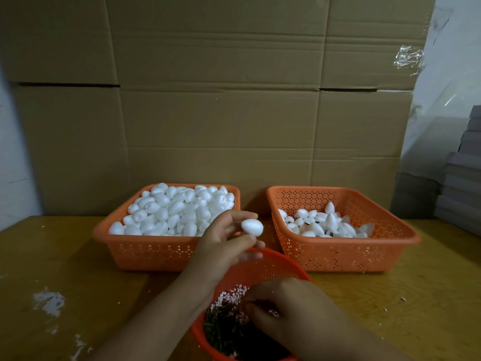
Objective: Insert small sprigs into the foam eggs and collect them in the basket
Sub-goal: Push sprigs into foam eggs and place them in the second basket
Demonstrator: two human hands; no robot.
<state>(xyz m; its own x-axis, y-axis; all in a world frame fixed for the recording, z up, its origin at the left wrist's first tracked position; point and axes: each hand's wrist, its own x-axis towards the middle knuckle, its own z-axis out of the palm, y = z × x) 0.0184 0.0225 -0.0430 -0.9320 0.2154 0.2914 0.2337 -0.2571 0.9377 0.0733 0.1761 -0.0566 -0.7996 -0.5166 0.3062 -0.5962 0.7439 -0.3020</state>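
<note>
Nearest, at the bottom centre of the frame, sits one round orange basket (263, 269) holding a heap of dark green sprigs (223, 332) with pink-white tips, too many and too tangled to count; the right hand (291, 311) is down in it, fingertips drawn together on the heap, though whether they pinch a sprig I cannot tell; just above, at frame centre, the left hand (223, 243) holds one white foam egg (252, 227) between thumb and curled fingers, raised over the round basket's far rim; beyond, on the wooden table (78, 282), stand two square orange baskets side by side but apart; the left basket (156, 251) is piled full of plain eggs, far too many to count; the right basket (346, 254) holds a shallow layer of roughly two dozen eggs, some with dark bits showing; behind them rises one cardboard wall (221, 100).
</note>
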